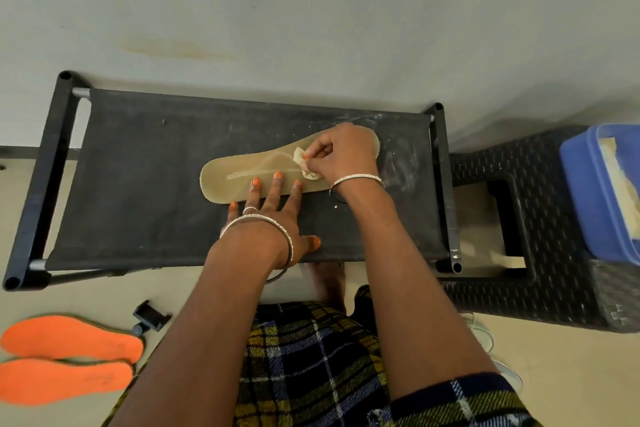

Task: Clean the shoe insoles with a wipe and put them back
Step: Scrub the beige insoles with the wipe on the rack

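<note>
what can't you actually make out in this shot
Head view:
wipe: mostly balled inside the right hand, so its size and dirt are unclear
tan insole: wide end under that hand, underside hidden
blue container: cut off by the right edge, contents unseen
pale object: mostly behind the right forearm, perhaps a shoe
orange insoles: print too small to read

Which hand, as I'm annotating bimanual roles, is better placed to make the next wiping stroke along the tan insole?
Right. The right hand pinches the wipe against the tan insole, while the left hand lies flat, fingertips pinning the insole's near edge to steady it.
</note>
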The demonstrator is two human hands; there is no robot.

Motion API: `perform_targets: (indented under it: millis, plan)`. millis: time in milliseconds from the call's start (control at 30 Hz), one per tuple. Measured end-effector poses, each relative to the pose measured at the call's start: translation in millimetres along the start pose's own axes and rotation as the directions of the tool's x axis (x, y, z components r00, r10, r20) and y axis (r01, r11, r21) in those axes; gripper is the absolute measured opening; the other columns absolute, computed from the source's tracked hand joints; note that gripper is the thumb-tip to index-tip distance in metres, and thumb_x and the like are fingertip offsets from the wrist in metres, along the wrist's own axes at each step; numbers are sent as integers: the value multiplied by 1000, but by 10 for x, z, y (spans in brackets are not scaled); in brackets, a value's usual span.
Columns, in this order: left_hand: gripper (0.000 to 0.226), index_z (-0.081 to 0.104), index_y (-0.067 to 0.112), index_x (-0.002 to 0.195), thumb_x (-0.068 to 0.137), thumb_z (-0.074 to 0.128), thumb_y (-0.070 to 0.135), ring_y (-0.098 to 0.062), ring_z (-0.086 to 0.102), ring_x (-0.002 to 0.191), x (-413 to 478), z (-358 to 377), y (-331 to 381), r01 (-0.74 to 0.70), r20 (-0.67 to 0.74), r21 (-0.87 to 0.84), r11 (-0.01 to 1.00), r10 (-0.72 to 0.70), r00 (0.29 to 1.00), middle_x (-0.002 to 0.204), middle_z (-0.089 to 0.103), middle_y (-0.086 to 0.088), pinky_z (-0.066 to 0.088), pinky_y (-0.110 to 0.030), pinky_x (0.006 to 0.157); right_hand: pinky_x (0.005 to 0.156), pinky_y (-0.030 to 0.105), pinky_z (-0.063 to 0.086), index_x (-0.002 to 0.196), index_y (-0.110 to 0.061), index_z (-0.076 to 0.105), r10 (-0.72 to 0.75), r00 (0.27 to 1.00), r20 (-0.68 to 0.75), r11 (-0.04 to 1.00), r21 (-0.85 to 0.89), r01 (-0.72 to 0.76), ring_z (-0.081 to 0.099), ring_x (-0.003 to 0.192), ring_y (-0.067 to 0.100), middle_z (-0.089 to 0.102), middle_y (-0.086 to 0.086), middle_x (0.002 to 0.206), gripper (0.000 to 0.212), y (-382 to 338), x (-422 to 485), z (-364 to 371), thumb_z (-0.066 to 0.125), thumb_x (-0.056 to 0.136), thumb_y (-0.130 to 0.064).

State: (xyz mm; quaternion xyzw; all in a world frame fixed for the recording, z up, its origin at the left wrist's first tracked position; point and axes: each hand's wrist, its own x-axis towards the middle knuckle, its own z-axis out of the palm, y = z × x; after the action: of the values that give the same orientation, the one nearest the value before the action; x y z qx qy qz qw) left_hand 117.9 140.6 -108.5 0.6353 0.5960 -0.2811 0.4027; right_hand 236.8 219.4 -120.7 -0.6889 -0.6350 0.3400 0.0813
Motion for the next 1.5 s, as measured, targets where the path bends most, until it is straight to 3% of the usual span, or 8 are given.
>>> perform_targets:
  millis: [133,300,500,700,900,1133,1367,1500]
  plan:
    - [92,-27,32,151,97,41,62,-29,-28,147,-7,-1,-12,-3,-1,2,1000,3,1000,156,-37,3,-1,-56,121,87,34,57,76,-21,78,60,998,25,998,-2,-60,71,81,17,75,-2,81,12,116,61,-92,86,70,-14]
    - [94,-29,30,151,97,41,62,-28,-29,146,-3,11,-23,-1,-11,-5,1000,1,1000,156,-37,3,-1,-55,121,83,25,48,83,-25,77,160,960,-230,984,-43,-175,66,98,21,73,-1,97,11,205,64,-123,76,79,-15]
    - [96,-28,27,151,96,42,62,-26,-28,147,14,33,-28,19,-18,-15,1000,-19,1000,157,-37,4,-1,-56,121,87,37,57,79,-14,79,77,990,117,996,29,-81,71,79,20,74,1,79,11,53,26,-73,84,70,-9]
    - [97,-30,27,150,96,43,62,-26,-29,147,4,30,-50,22,-14,-19,1000,-23,1000,156,-38,3,-2,-55,121,88,32,54,82,-22,77,129,958,-257,992,49,-120,69,92,22,74,1,91,12,128,35,-62,75,77,-11]
    - [98,-29,25,151,96,44,62,-26,-28,147,19,39,-51,28,-18,-10,1000,-28,999,156,-38,4,-1,-55,122,84,33,58,78,-17,79,75,982,176,997,-35,-70,65,69,13,67,-8,65,11,21,5,-107,83,71,-10]
    - [99,-29,25,151,96,44,62,-26,-28,147,8,32,-50,28,-24,-19,999,-28,999,157,-37,4,-1,-55,122,83,35,56,78,-20,77,77,964,-254,992,114,-50,70,81,18,74,-1,80,9,173,55,-20,81,72,-14]
    - [99,-29,24,151,96,43,62,-27,-27,147,29,35,-45,28,-20,-8,1000,-29,999,157,-37,3,-1,-55,122,80,42,60,73,-12,77,30,978,206,996,72,-46,71,71,21,71,-1,67,12,113,19,-74,83,68,-2]
    - [99,-29,24,151,96,43,62,-27,-28,147,15,23,-36,25,-16,-16,1000,-25,1000,157,-37,3,-2,-54,121,82,35,57,76,-20,79,32,990,-138,997,71,-23,70,79,18,75,-1,78,11,207,84,-35,81,70,-11]
